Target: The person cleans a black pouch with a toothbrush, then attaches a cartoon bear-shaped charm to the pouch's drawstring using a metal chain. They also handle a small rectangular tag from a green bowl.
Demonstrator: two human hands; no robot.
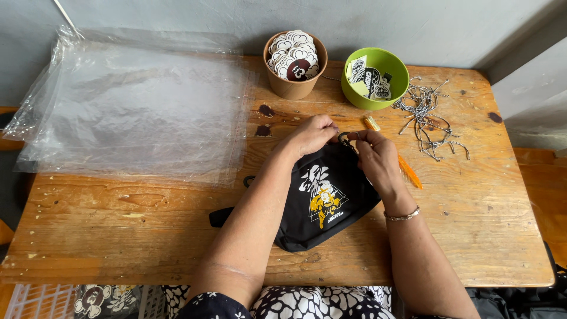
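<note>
My left hand (312, 134) and right hand (373, 155) pinch a small metal ring (344, 136) at the black printed fabric pouch's (322, 204) top edge; it looks not yet fastened.

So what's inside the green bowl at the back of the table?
The green bowl holds a loose pile of small printed tags or stickers, black, white and pale yellow. Whatever lies beneath that top layer is covered, so the bowl's bottom cannot be seen.

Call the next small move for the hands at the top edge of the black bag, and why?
Probably a small pull or thread-through at the bag's top corner. Both hands, left hand and right hand, pinch close together at the upper edge of the black bag, where a small metal ring seems to show between the fingertips. What exactly they grip is too small to tell, so this is a guess.
</note>
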